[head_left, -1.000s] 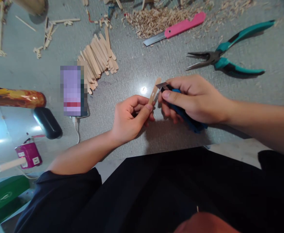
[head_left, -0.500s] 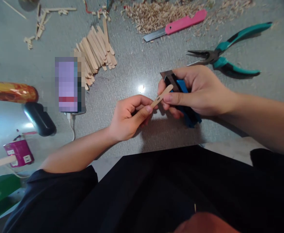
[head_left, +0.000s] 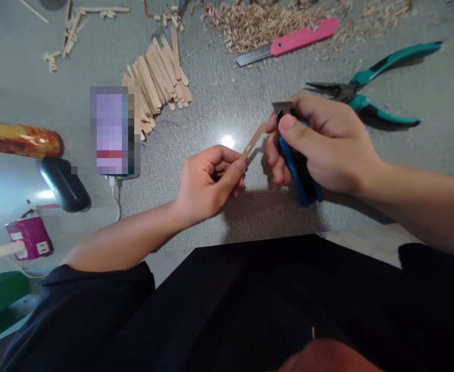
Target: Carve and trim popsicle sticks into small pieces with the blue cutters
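Observation:
Between thumb and fingers, my left hand (head_left: 211, 181) pinches a flat wooden stick (head_left: 255, 140) that points up and to the right and has a small slot near its middle. My right hand (head_left: 328, 142) is wrapped round a blue and black cutting tool (head_left: 300, 175), thumb on its upper part, with a flat metal blade at its top end. The stick's free tip lies close to the right hand's fingers. Up and left of the hands, many wooden sticks (head_left: 153, 77) lie in an overlapping pile on the grey table (head_left: 211, 119).
Teal-handled pliers (head_left: 390, 119) lie at the right. A pink knife (head_left: 304, 37) rests by wood shavings (head_left: 258, 20) at the top. Leftward are a blurred phone (head_left: 111, 129) with a cable, a dark case (head_left: 66, 183), an orange tube (head_left: 21, 138) and a purple socket block (head_left: 29, 237).
The right thumb has come off the stick, and the right hand with the tool has moved slightly away. The stick is now held by the left hand alone, its slot looking brighter.

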Available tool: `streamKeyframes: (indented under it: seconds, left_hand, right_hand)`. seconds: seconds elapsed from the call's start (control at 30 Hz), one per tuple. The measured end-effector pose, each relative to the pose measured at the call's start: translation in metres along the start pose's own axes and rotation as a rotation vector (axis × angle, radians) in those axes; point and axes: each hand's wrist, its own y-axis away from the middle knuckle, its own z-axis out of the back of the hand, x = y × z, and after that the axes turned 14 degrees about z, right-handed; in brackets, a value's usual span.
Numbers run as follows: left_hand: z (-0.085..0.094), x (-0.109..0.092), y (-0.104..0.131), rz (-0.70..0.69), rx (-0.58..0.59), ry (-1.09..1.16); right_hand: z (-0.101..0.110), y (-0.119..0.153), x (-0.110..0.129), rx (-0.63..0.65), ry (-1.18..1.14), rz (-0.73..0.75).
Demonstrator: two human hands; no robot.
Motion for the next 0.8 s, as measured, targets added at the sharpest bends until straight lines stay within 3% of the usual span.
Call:
streamKeyframes:
  seconds: [0.27, 0.43, 0.8]
  left_hand:
    - [0.006, 0.008, -0.006, -0.37, -0.194, -0.243]
    - [0.004, 0.01, -0.008, -0.239, -0.135, -0.099]
    - [-0.001, 0.005, -0.004, -0.146, -0.09, -0.008]
  right_hand:
    - [-0.002, -0.001, -0.013, -0.021, -0.046, 0.159]
    - [-0.002, 0.0, -0.008, -0.086, 0.125, 0.282]
    - [0.001, 0.001, -0.009, -0.082, 0.241, 0.284]
